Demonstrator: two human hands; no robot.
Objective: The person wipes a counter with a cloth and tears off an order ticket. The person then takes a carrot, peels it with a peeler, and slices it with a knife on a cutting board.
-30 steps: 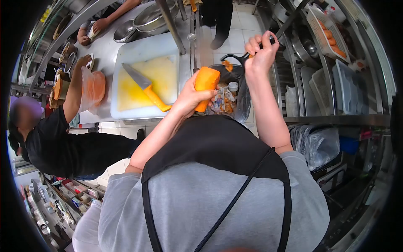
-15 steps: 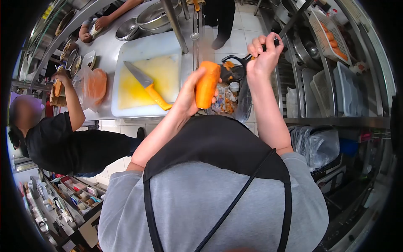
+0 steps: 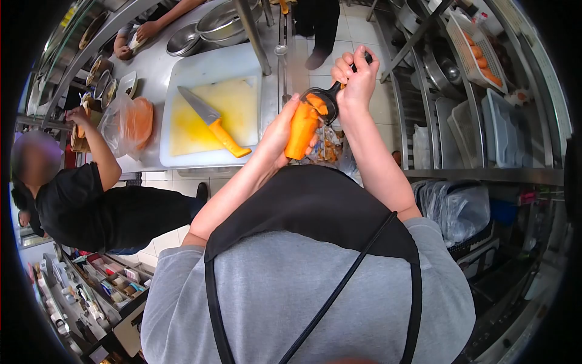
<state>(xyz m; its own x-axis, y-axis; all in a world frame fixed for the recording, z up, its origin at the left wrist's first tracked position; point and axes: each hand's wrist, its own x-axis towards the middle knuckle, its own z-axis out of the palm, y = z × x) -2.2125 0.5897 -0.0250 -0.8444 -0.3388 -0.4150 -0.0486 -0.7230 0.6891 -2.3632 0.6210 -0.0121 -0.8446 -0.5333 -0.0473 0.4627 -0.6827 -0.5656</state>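
Note:
A thick orange carrot [image 3: 299,134] is held upright, a little tilted, in my left hand [image 3: 281,134], whose fingers wrap round it. My right hand [image 3: 357,85] grips the handle of a black peeler [image 3: 332,96]. The peeler's head is at the carrot's upper end, with orange peel [image 3: 316,104] there. Below both hands, a bin bag [image 3: 332,148] with peelings and other scraps is partly hidden by my arms and the carrot. To the left, a knife [image 3: 212,121] with a yellow handle lies on the yellow-stained white cutting board [image 3: 254,73].
Metal bowls [image 3: 183,41] stand behind the board, near a table post [image 3: 251,36]. A plastic bag with orange contents [image 3: 136,124] lies at the left. One co-worker [image 3: 85,194] stands left; others are at the back. Shelves at right hold a basket of carrots [image 3: 476,54] and trays.
My right hand has moved left and brought the peeler from beside the carrot to its upper end. The carrot has shifted slightly, still in my left hand.

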